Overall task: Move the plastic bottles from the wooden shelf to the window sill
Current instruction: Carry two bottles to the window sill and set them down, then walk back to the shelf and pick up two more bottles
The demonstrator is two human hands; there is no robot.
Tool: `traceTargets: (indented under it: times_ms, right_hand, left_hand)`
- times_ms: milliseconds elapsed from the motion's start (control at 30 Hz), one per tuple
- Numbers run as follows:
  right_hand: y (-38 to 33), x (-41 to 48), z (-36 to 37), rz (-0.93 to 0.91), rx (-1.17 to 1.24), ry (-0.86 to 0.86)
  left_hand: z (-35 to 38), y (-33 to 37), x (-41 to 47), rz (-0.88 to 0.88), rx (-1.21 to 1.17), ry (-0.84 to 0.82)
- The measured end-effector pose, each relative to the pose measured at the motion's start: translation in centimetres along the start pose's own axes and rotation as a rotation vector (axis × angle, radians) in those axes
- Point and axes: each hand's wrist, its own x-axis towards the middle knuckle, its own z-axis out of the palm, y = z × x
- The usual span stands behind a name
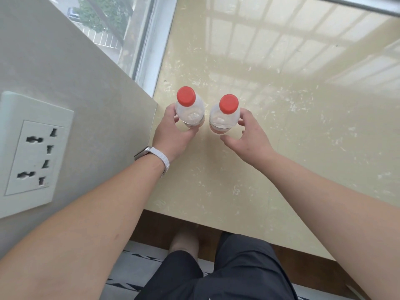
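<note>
Two clear plastic bottles with red caps stand upright on the cream stone window sill (281,131), close to its left end. My left hand (173,135) is wrapped around the left bottle (190,111), fingers and thumb touching its body. My right hand (249,137) curls around the right bottle (225,118), with the fingertips on its far side and the thumb just below its base. A white wristband sits on my left wrist. The wooden shelf is not in view.
A grey wall with a white power socket (32,154) runs along the left, close to the left bottle. The window frame (151,50) lies behind the bottles. Below the sill's front edge are my legs in dark shorts (227,273) and a patterned rug.
</note>
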Motion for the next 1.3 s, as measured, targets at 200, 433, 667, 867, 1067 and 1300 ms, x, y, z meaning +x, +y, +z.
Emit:
traceTargets:
  times_ms: [200, 433, 667, 867, 1067, 1300]
  right_hand:
    - [-1.2, -1.4, -2.3, -0.008, -0.168, -0.027]
    - [-2.2, -4.9, -6.4, -0.056, -0.488, -0.044]
    - [-4.5, -10.5, -8.9, -0.045, -0.651, 0.022]
    - [-6.3, -16.8, -9.9, -0.008, -0.743, 0.097]
    - [-6.3, -24.1, -11.3, 0.080, -0.721, 0.256]
    - [-3.2, -33.4, -15.6, 0.252, -0.679, 0.445]
  left_hand:
    - [-1.7, 0.9, -2.2, 0.049, 0.019, -0.027]
    - [-4.2, 2.0, -7.2, 0.089, 0.278, -0.012]
    - [-5.2, 4.3, -11.1, 0.262, 0.627, -0.028]
    - [-4.5, 7.6, -14.3, 0.499, 0.737, -0.080]
    - [-1.2, 11.5, -17.6, 0.720, 0.796, -0.206]
    - [4.1, 16.9, -21.8, 0.963, 0.816, -0.364]
